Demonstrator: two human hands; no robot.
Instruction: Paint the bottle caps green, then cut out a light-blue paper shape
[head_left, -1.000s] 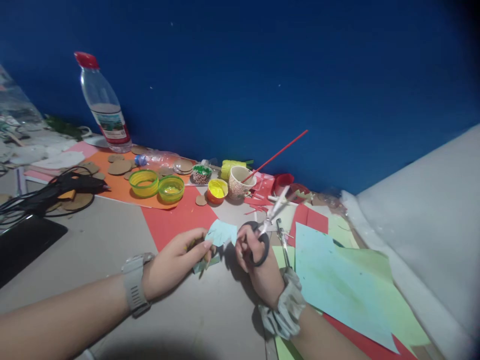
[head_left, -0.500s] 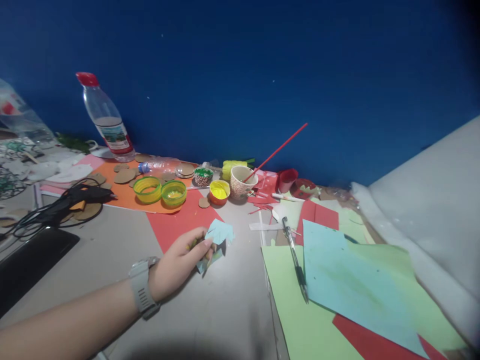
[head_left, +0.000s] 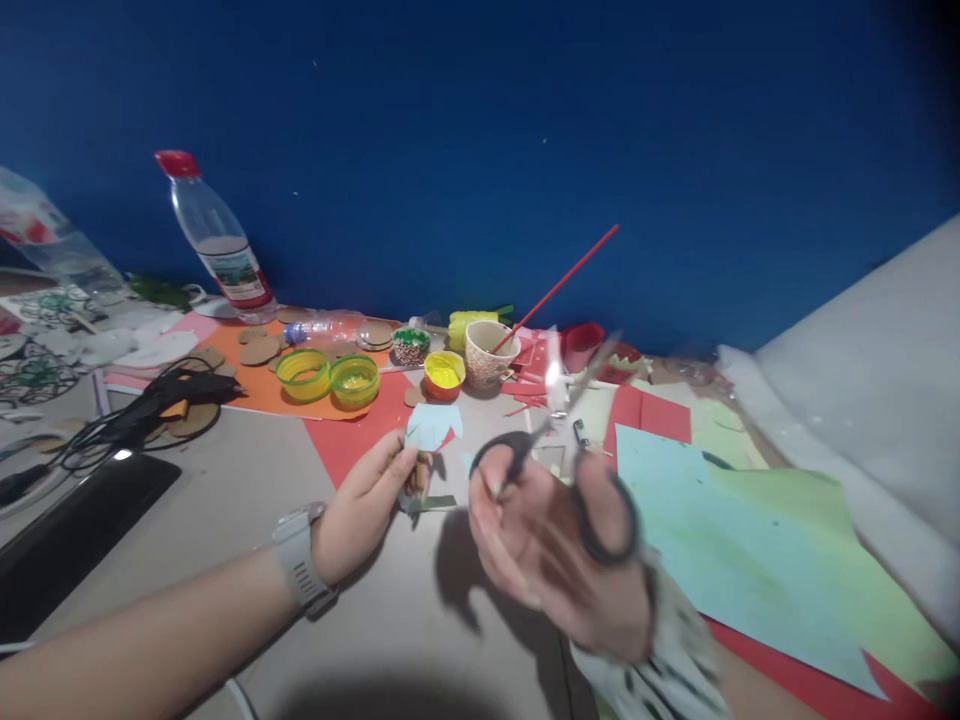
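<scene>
My left hand (head_left: 370, 500), a grey watch on its wrist, pinches a small light blue piece of paper (head_left: 431, 428) with a jagged edge. Below those fingers a dull green paper scrap (head_left: 435, 503) sticks out, partly hidden by the hand. To the right is my right hand (head_left: 555, 550), palm up, with thumb and finger through the black handles of a pair of scissors (head_left: 611, 525). Their open blades point up and away, smeared by motion. The two hands are apart, and the scissors do not touch the paper.
Green-yellow rings (head_left: 304, 375), a yellow paint cup (head_left: 445, 374) and a mug (head_left: 489, 358) with a red stick line the back. A water bottle (head_left: 225, 250) leans at left near black cables (head_left: 187, 385). Large blue paper (head_left: 720, 540) covers the right side, below the blue wall (head_left: 450, 150).
My right hand has come into view with the scissors, covering where the pen and green paper lay. My left hand still holds the light blue paper, now slightly turned.
</scene>
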